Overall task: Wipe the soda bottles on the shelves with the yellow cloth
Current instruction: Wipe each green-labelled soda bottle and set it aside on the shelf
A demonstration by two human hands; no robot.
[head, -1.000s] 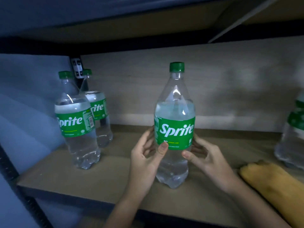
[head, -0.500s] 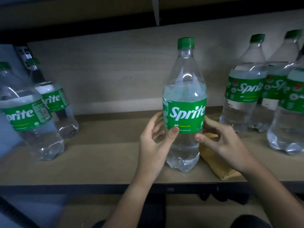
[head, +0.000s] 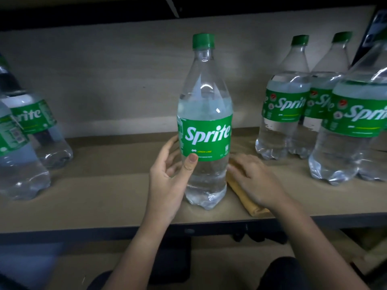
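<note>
Beside the upright clear plastic soda bottle (head: 204, 122) with its green label, the left hand (head: 167, 181) curls around it, steadying; just right, the right hand (head: 254, 181) lies flat-fingered on the folded yellow cloth (head: 244, 195), likely to gather it.

Shelf (head: 104, 197), bottles (head: 206, 130), seemingly folded cloth (head: 247, 203)
</note>
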